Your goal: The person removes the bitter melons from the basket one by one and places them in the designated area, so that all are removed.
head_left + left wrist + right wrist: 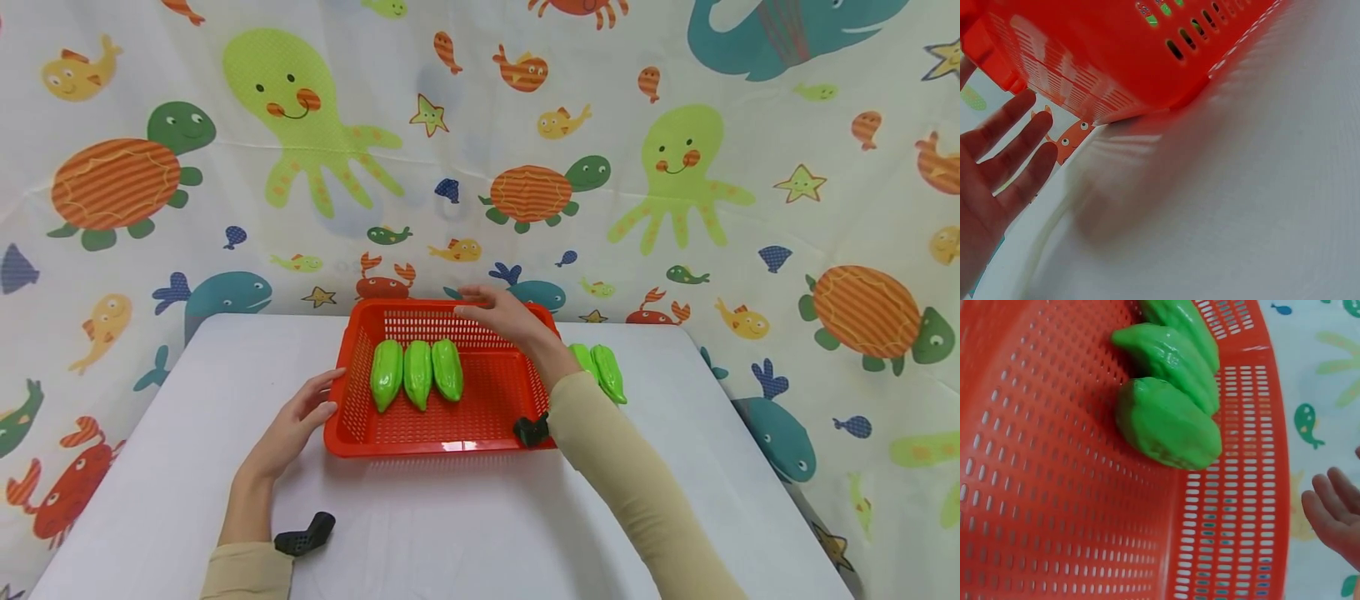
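A red plastic basket [438,448] with slotted walls sits on the white table. Three glossy green, long, ridged fruit- or vegetable-like pieces lie side by side in its left half: a left one [387,375], a middle one [417,375] and a right one [447,371]. My left hand [288,429] is at the basket's left rim, fingers spread; whether they touch it I cannot tell. Above the basket's back right part, my right hand [501,317] reaches out with relaxed fingers and holds nothing. In the right wrist view its fingers [1329,503] appear beyond the back rim.
Right of the basket, two more green pieces [607,373] lie on the table [675,433], partly behind the right forearm. A black wrist device [306,536] is on the left wrist, another [532,430] on the right. Behind the table hangs a sea-animal curtain [465,125].
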Motion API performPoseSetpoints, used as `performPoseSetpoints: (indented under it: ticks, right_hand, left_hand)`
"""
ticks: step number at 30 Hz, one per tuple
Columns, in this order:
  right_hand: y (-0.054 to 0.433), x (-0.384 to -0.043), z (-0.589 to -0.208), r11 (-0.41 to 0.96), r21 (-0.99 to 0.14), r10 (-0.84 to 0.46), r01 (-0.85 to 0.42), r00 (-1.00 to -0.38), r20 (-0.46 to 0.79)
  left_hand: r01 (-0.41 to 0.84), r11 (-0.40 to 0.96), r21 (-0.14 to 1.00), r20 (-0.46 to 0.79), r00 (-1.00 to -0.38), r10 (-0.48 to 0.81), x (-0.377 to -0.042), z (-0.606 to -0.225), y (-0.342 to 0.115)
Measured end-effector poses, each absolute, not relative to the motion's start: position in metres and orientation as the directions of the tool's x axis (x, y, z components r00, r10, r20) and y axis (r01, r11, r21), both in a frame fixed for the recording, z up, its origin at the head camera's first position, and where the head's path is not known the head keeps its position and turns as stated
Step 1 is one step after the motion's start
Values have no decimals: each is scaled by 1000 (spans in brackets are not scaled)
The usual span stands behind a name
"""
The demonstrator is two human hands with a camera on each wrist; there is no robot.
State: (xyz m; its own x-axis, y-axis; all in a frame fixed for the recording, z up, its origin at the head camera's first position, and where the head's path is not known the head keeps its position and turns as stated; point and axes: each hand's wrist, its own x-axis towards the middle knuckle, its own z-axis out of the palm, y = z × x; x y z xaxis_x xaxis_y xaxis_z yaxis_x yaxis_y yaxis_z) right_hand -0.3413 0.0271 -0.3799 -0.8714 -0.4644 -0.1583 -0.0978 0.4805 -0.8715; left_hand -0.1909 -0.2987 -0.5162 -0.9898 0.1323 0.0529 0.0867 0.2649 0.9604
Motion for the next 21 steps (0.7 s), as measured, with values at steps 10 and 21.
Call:
performPoseSetpoints:
  ticks: [10, 21]
  right_hand:
    - [24, -348, -392, 477, -871, -516, -121, -841, -166]
    - [23, -357, -403, 529, -841, -515, -116, -831, -209]
  left_hand:
    - [81, 245, 966, 50, -990, 132, -189, -513, -297]
    - [88, 254, 963, 55, -989, 134, -190, -514, -298]
